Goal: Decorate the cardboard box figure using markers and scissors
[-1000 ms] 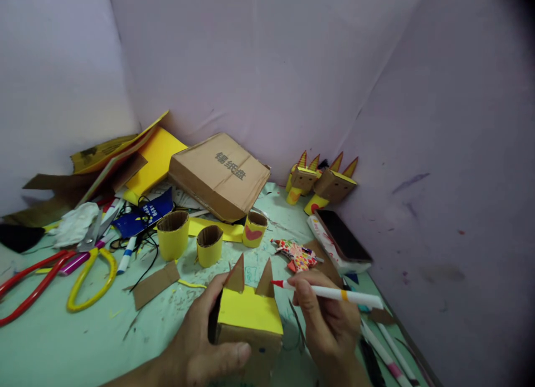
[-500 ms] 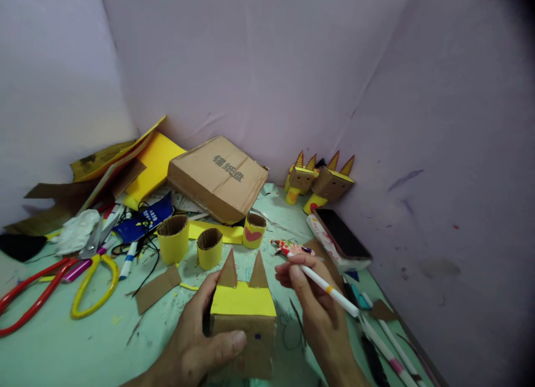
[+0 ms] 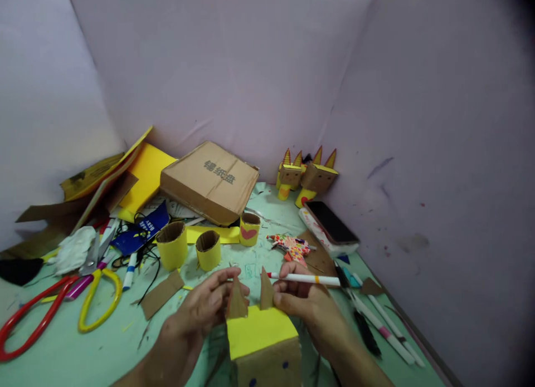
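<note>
A cardboard box head [image 3: 267, 358] with a yellow top, two brown pointed ears and dark dot eyes is low in the middle, its bottom cut off by the frame. My left hand [image 3: 196, 309] is at its left ear [image 3: 237, 299], fingers curled around behind that ear and partly hidden. In my right hand [image 3: 311, 309] a white marker [image 3: 311, 278] with an orange band lies nearly level, its red tip pointing left. The thumb of that hand touches or nearly touches the right ear [image 3: 266, 291].
Yellow cardboard rings [image 3: 172, 246] stand beyond my hands, before a flat carton [image 3: 211, 181]. Red- and yellow-handled scissors [image 3: 100, 300] lie left. A phone [image 3: 332, 223], a utility knife [image 3: 365, 331] and more markers [image 3: 387, 331] are right. Finished horned figures [image 3: 320, 178] stand behind.
My left hand has shifted from the box's side up to its left ear. The right hand has come in to the right ear, marker turned level. The box has turned and appears lower and farther right.
</note>
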